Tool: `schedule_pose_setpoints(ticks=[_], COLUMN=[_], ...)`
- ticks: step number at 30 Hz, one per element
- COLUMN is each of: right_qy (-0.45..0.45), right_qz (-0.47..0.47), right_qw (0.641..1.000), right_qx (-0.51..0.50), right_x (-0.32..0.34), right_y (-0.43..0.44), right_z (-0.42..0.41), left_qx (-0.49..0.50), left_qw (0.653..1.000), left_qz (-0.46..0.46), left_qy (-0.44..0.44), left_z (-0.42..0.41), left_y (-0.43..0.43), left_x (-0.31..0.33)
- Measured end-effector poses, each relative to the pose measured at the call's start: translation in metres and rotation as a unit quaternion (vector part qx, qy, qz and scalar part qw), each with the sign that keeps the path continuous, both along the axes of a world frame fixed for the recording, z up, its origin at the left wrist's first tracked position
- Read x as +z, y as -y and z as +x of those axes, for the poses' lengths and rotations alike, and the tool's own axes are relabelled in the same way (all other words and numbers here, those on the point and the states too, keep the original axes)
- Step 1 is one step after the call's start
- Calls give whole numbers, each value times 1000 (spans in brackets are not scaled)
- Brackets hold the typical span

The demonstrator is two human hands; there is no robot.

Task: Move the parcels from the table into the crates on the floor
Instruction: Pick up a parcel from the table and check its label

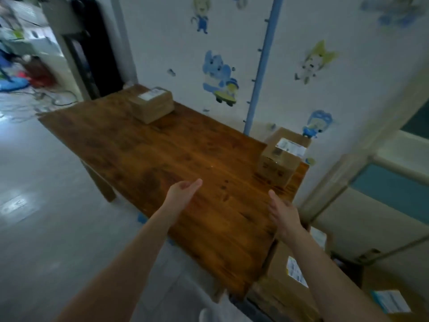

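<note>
Fingers [275, 201] straight, right hand [284, 213] near table [162, 147] edge.

Light: dim, cool, indoor; whole frame underexposed.
Glare: pale patches on the floor [16, 205] at 9 o'clock; warm sheen on the table [185, 147] at centre.
Shadows: soft and faint, beneath the far parcel [152, 104] at 11 o'clock.
Blur: heavy smear in the 10 o'clock corner; wall stickers [220, 77] at 12 o'clock soft.
Distortion: wide-angle bowing at the edges, strongest at 3 o'clock.

two brown parcels [282, 159] (labelled), wooden table [162, 154]
</note>
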State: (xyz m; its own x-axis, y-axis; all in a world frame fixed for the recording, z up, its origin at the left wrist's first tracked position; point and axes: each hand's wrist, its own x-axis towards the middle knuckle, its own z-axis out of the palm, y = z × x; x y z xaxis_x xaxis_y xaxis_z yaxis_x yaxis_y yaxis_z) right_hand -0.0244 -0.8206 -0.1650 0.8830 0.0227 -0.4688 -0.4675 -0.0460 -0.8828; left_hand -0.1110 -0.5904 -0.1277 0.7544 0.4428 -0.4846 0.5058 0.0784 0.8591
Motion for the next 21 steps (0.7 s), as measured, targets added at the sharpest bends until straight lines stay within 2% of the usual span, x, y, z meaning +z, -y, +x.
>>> schedule_pose_setpoints(ticks=[9,21], right_qy=[21,32], right_qz=[-16,-29], right_qw=[998,995], right_qx=[49,95], right_x=[1,25], right_y=[-143,-339], right_z=[73,186], left_qx=[56,68], left_qw=[998,997], left_qz=[0,32], left_qy=[-4,-25], left_z=[37,133], left_y=[-141,-334], left_x=[-4,11])
